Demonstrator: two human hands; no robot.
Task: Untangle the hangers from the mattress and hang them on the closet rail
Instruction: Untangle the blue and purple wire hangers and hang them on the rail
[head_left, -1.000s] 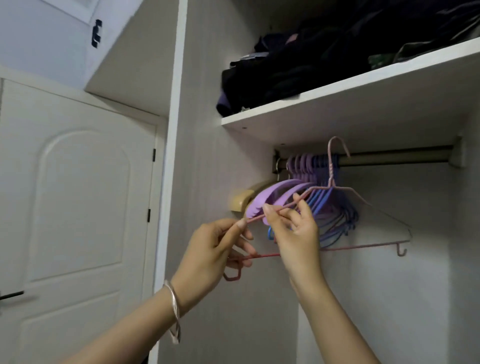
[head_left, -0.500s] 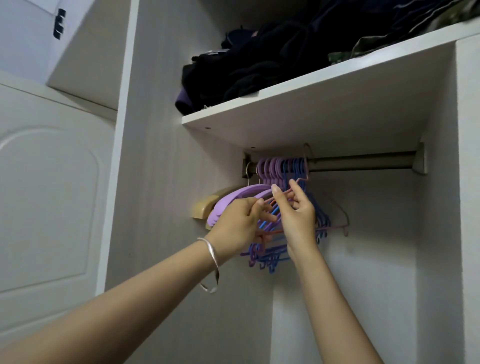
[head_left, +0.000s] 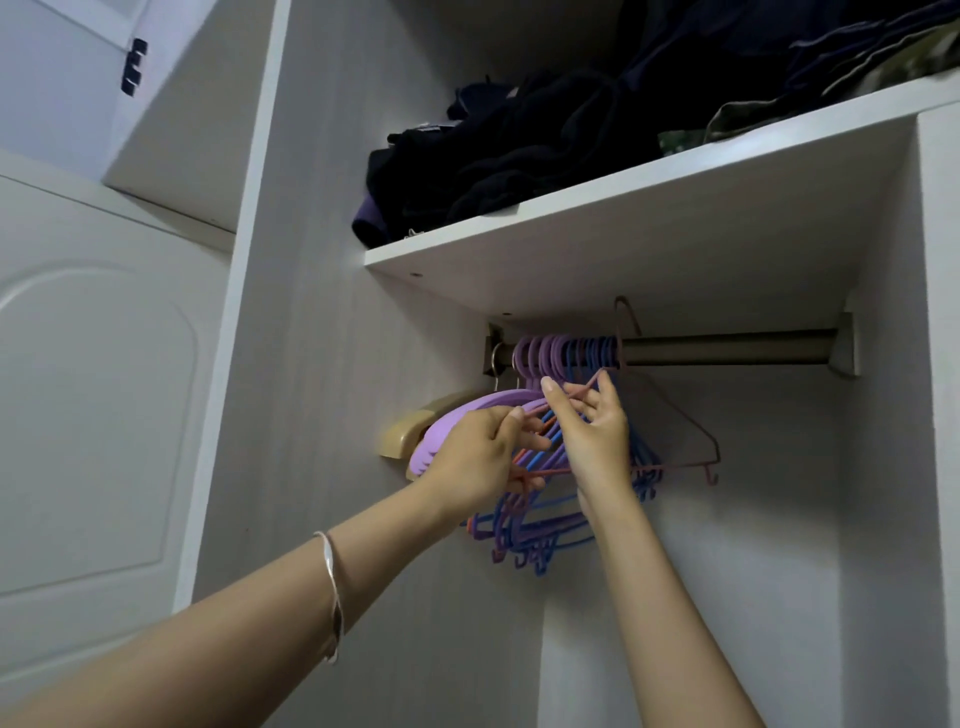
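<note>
A: Well, where is the pink hanger (head_left: 680, 468) to be found?

B: It is hooked over the rail (head_left: 727, 349), just beside the purple and blue hangers (head_left: 566, 356) bunched at the rail's left end. Its upper wire is pinched between thumb and fingers of the right hand (head_left: 592, 431). Its left end is gripped in the curled fingers of the left hand (head_left: 478, 452).

A: How is it expected to handle?

B: It is judged light and thin, stiff enough to keep its shape, yet easily bent. The neighbouring hangers may be snagged by its small end hooks. It is best taken near the neck or along a shoulder wire, so that the hook can be steered.

A: Can any brand or writing be read?

B: None can be made out, neither on the hangers nor on the shelf (head_left: 623, 208), where dark clothes (head_left: 519, 145) are piled.
</note>
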